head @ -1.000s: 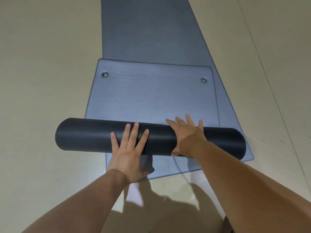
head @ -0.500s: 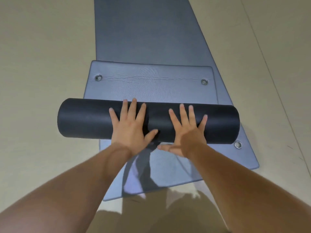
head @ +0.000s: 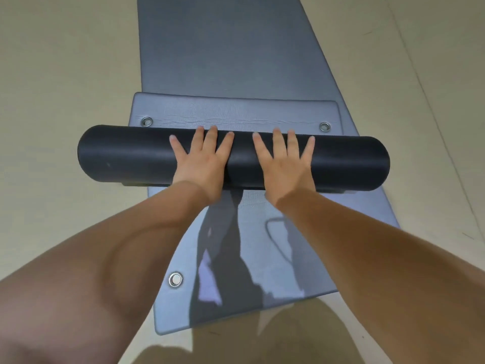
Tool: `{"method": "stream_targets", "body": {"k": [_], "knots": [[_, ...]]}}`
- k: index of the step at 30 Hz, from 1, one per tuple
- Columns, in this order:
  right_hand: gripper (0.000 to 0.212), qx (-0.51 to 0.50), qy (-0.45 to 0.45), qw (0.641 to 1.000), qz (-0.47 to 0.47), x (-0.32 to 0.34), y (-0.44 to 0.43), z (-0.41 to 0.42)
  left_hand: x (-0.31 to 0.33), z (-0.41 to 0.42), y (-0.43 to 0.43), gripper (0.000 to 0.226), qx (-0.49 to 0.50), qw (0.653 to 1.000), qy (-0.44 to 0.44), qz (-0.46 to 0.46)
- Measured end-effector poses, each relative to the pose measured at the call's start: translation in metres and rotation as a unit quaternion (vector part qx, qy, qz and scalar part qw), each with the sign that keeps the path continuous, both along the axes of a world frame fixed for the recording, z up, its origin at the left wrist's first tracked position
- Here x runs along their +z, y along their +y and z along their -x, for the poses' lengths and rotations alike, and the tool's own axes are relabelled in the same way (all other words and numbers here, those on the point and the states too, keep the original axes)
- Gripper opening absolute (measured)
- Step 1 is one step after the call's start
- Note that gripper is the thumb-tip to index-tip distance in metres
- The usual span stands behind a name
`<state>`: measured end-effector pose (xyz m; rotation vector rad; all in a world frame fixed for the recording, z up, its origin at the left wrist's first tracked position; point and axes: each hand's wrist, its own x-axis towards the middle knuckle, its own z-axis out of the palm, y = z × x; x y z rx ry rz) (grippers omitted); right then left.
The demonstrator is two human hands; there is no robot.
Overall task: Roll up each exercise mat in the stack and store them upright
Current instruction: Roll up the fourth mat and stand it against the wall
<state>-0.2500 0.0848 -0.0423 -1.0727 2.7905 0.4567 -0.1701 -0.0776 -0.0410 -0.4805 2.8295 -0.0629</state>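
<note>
Beige floor (head: 52,74), grey mats (head: 223,48) stacked flat. Dark roll (head: 126,153) lies crosswise on top mat; short flat tail (head: 236,111) beyond roll, eyelets (head: 147,121) showing. My left hand (head: 202,158) and right hand (head: 284,164) spread flat, pressing roll's middle. Push evenly, ends level, so roll finishes tight.

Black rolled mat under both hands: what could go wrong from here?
1. The left hand and right hand press flat near the middle of the black rolled exercise mat; its ends may loosen or telescope.
2. Only a short grey flap with metal eyelets is left unrolled; once released, the roll may spring open.
</note>
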Motion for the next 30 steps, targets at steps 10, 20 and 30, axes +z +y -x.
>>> {"method": "stream_targets", "body": {"k": [10, 20, 30], "knots": [[0.105, 0.016, -0.05, 0.998, 0.032, 0.013, 0.004, 0.009, 0.017, -0.001, 0.003, 0.092, -0.006, 1.0, 0.015, -0.01], [0.097, 0.004, -0.133, 0.991, 0.028, 0.033, 0.067, -0.096, 0.046, -0.108, 0.066, 0.088, -0.027, 0.996, -0.08, -0.035], [0.108, -0.006, -0.182, 0.983, 0.015, 0.042, 0.085, -0.124, 0.06, -0.125, 0.083, 0.07, 0.024, 0.979, -0.167, -0.11]]}}
